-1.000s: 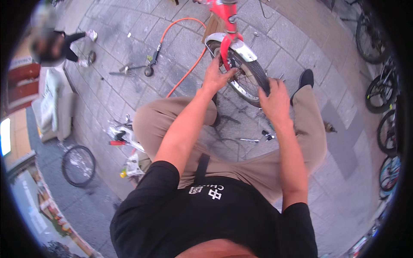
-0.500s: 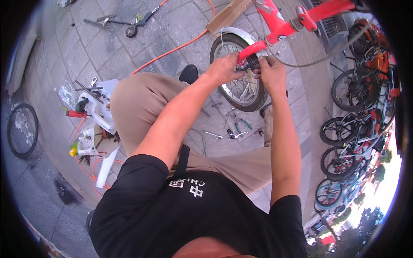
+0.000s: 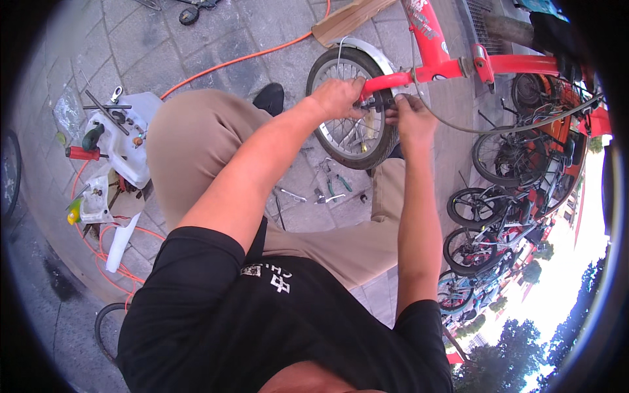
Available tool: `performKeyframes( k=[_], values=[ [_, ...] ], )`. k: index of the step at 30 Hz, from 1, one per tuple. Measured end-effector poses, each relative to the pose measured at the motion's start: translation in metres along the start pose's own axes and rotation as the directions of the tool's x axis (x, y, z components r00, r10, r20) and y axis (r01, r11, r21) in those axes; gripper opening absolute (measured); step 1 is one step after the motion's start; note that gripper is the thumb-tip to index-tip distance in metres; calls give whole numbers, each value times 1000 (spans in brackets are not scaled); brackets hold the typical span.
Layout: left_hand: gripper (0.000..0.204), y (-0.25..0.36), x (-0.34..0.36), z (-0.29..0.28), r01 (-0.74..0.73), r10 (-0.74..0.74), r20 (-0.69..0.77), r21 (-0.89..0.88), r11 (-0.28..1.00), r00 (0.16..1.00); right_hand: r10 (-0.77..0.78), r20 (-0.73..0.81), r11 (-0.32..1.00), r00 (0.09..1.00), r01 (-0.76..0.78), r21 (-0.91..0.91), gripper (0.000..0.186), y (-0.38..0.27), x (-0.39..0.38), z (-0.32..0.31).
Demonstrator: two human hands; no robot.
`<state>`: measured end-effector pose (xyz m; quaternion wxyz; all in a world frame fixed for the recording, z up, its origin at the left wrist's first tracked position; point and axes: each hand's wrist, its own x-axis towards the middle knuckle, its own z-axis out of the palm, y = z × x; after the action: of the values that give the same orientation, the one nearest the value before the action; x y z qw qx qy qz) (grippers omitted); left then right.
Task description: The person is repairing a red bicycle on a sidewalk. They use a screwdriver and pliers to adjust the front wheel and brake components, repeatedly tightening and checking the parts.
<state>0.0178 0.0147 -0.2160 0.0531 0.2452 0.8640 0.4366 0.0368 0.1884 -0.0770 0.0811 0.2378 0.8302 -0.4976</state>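
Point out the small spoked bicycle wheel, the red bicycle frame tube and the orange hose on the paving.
Small spoked bicycle wheel (image 3: 341, 141): head view, spokes.
Red bicycle frame tube (image 3: 517, 63): head view, horizontal tube.
Orange hose (image 3: 242, 59): head view, mid-run.

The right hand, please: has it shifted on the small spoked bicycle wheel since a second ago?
Yes. The right hand has left the tyre's outer edge and moved across the small spoked bicycle wheel to its hub, beside the left hand.

A small spoked bicycle wheel (image 3: 354, 108) with a black tyre and silver mudguard stands upright on grey paving, mounted at its axle in a red bicycle frame (image 3: 452, 65).
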Motion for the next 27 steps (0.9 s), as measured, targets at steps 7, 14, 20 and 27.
performKeyframes(
  k=[7,14,20,27],
  values=[
    [68,2,-5,5,-2,2,-13,-24,1000,1000,-50,-48,987,998,42,-155,28,-5,-7,9],
    [66,-1,2,6,42,-40,34,-76,996,999,57,31,988,998,-52,-142,27,-8,5,-9],
    [57,9,13,-13,114,-95,161,-114,987,982,54,27,984,998,-48,-174,26,-11,6,-10],
    [59,12,24,-21,130,-104,235,-97,987,966,-6,119,978,993,31,-207,28,-19,-13,4]
  ],
)
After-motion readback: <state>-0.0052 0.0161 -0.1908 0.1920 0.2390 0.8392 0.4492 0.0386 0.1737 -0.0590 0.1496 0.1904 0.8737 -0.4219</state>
